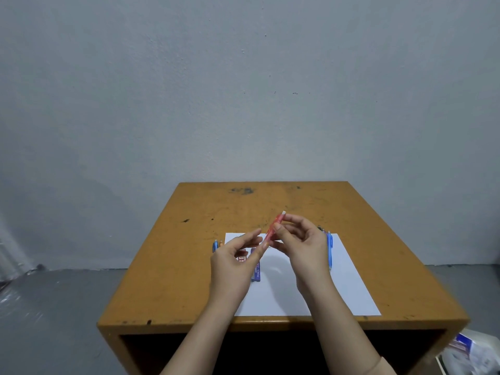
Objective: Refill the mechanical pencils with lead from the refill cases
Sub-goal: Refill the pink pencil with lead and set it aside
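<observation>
White paper sheet [338, 288] on worktop [167, 266]; blue refill case [255, 270] beneath left hand [235, 261]; blue mechanical pencils [329, 247] just outside right hand [303, 247]; both hands raised above the sheet, fingertips pinching the red mechanical pencil [273, 228] between them; pencil tilted, white end farthest; forearms converge.
</observation>
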A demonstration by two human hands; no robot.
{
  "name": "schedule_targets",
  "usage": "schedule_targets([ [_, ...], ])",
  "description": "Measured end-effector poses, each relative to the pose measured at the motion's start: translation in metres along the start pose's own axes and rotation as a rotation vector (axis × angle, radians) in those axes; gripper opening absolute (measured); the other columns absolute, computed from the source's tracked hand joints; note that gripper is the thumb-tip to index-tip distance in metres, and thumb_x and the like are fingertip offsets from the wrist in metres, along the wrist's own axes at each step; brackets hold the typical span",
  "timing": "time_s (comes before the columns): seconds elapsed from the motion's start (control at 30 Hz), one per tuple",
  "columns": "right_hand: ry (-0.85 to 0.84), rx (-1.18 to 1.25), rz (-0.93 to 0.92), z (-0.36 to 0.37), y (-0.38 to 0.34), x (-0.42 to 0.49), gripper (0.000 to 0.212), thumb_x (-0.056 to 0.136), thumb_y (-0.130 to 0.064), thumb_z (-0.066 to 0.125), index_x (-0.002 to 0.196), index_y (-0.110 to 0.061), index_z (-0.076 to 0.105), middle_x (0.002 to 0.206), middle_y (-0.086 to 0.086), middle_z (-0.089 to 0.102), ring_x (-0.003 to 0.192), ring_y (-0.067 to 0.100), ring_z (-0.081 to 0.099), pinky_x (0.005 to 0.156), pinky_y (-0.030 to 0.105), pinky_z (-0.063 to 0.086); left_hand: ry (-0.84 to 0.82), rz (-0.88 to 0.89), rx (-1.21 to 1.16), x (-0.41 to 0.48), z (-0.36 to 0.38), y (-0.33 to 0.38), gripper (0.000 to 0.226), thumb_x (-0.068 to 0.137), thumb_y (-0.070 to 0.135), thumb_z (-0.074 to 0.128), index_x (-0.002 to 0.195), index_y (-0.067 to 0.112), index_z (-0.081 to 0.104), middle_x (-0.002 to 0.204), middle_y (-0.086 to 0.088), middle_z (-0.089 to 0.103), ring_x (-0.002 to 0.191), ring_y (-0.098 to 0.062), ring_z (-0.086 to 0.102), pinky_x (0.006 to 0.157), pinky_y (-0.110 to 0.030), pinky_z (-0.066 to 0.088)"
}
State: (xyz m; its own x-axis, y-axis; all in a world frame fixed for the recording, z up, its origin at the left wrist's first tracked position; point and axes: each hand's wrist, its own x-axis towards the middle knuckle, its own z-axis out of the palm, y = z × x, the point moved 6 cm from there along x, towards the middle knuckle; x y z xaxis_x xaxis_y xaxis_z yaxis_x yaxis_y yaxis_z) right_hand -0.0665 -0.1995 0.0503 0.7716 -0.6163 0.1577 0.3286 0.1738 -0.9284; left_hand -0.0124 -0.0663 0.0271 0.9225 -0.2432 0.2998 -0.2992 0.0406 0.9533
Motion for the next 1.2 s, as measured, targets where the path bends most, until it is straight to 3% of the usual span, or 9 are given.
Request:
schedule_targets([
  [0.37,0.0,0.016,0.038,0.0,0.007,0.002,0.015,0.085,-0.001,0.065,0.098,-0.008,0.066,0.078,0.013,0.071,0.071,0.021,0.069,0.066,0.029,0.058,0.069,0.083,0.055,-0.001,-0.004,0.002,0.015,0.079,0.013,0.075,0.087,0.026,0.076,0.083,0.013,0.073,0.078,0.0,0.064,0.069,-0.011,0.047],
  [0.43,0.005,-0.032,0.034,-0.002,0.009,0.005,0.015,0.085,-0.004,0.067,0.099,-0.011,0.067,0.08,0.012,0.072,0.069,0.021,0.068,0.067,0.03,0.058,0.096,0.092,0.073,0.0,-0.009,-0.001,0.014,0.079,0.011,0.075,0.089,0.02,0.077,0.083,0.013,0.073,0.079,0.001,0.063,0.068,-0.008,0.045],
  [0.63,0.054,-0.234,0.01,-0.016,0.02,0.016,0.018,0.088,-0.004,0.063,0.097,-0.019,0.066,0.081,0.009,0.07,0.068,0.015,0.068,0.06,0.019,0.054,0.2,0.119,0.177,0.007,-0.031,-0.025,0.016,0.078,0.008,0.075,0.084,0.023,0.075,0.081,0.013,0.07,0.079,0.003,0.061,0.075,-0.017,0.048],
  [0.8,0.08,-0.474,0.008,-0.027,0.041,0.03,0.018,0.088,-0.008,0.063,0.1,-0.022,0.066,0.086,0.003,0.068,0.08,0.017,0.067,0.068,0.026,0.057,0.267,0.135,0.234,0.013,-0.043,-0.044,0.018,0.078,0.007,0.075,0.085,0.023,0.074,0.087,0.013,0.068,0.086,0.003,0.063,0.072,-0.012,0.049],
  [0.93,0.046,-0.663,0.033,-0.03,0.065,0.045,0.017,0.091,-0.011,0.06,0.102,-0.017,0.07,0.081,-0.003,0.067,0.076,0.017,0.065,0.074,0.035,0.058,0.27,0.197,0.324,0.015,-0.046,-0.055,0.015,0.079,0.008,0.075,0.089,0.018,0.075,0.088,0.013,0.067,0.086,-0.002,0.063,0.074,-0.018,0.052],
  [1.07,-0.007,-0.807,0.02,-0.028,0.076,0.057,0.023,0.092,-0.01,0.056,0.111,-0.013,0.069,0.082,-0.005,0.066,0.065,0.006,0.056,0.057,0.015,0.042,0.285,0.187,0.306,0.017,-0.048,-0.064,0.013,0.079,0.009,0.075,0.089,0.016,0.075,0.09,0.012,0.067,0.088,-0.01,0.064,0.076,-0.034,0.055],
  [1.2,-0.062,-0.909,0.048,-0.022,0.083,0.069,0.027,0.093,-0.008,0.053,0.115,-0.012,0.067,0.091,0.0,0.065,0.07,0.006,0.055,0.055,0.01,0.039,0.288,0.2,0.289,0.018,-0.049,-0.068,0.014,0.079,0.01,0.075,0.09,0.017,0.075,0.09,0.012,0.067,0.09,-0.017,0.064,0.075,-0.042,0.056],
])
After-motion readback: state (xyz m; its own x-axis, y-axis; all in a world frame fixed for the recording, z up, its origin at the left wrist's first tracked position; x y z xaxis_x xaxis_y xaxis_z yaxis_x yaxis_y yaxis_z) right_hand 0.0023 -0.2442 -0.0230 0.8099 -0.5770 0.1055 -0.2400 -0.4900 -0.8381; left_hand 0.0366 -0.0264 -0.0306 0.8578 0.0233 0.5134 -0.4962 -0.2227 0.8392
